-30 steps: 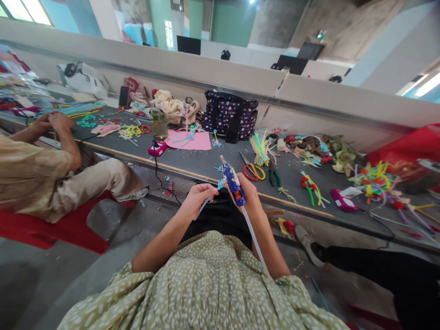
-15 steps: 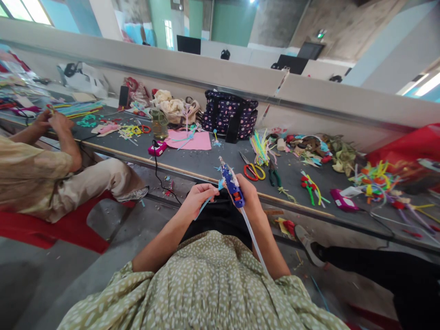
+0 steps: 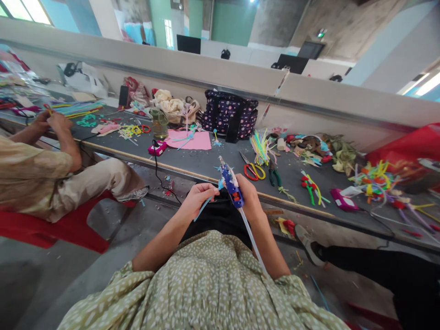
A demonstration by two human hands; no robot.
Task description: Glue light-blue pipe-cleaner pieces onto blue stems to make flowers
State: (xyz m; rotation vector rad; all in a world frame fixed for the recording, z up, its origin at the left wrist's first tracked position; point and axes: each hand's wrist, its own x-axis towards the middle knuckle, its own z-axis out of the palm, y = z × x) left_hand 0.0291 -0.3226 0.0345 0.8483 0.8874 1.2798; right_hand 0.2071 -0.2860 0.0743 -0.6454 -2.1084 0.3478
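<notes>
My right hand [image 3: 248, 193] is wrapped round a blue glue gun [image 3: 232, 187], its nozzle pointing up toward the table edge. A long translucent glue stick [image 3: 252, 238] trails from the gun's back end down over my forearm. My left hand [image 3: 199, 198] pinches a light blue pipe cleaner [image 3: 202, 209], whose stem hangs below the fingers. A small blue shape [image 3: 220, 184] shows at the fingertips, close beside the gun; whether they touch I cannot tell. Both hands are above my lap, in front of the table edge.
On the dark table [image 3: 213, 160] lie scissors [image 3: 253, 171], pliers [image 3: 274, 174], a bundle of pipe cleaners [image 3: 261, 147] and a pink sheet [image 3: 195, 140]. A polka-dot bag [image 3: 229, 114] stands behind them. Pink boxes with cords [image 3: 343, 200] sit along the edge. At left, a co-worker [image 3: 37, 174] handles something.
</notes>
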